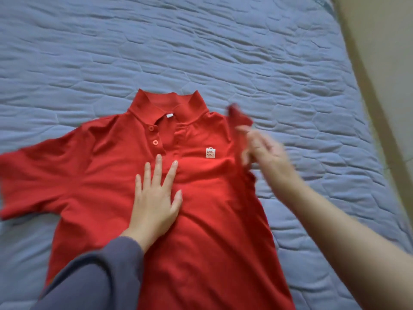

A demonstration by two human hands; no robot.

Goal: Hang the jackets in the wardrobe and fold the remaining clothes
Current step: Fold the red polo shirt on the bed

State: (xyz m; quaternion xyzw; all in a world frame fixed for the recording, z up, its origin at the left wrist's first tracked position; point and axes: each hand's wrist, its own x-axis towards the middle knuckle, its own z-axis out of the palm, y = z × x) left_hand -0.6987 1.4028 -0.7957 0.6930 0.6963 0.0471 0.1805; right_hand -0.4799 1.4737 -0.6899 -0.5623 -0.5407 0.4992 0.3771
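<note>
A red polo shirt lies face-up mid-bed, folding barely begun. The left hand presses flat, fingers spread; the right hand, at three o'clock, blurred, seems to pinch the sleeve. No jackets or wardrobe show.

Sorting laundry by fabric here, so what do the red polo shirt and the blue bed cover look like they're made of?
Red polo shirt: matte, soft knit, probably cotton or a blend; it creases gently, and the collar looks ribbed. Blue bed cover: quilted woven fabric with a dull finish; stitched lines puff it into padded cells. Exact fibre can't be told.
</note>
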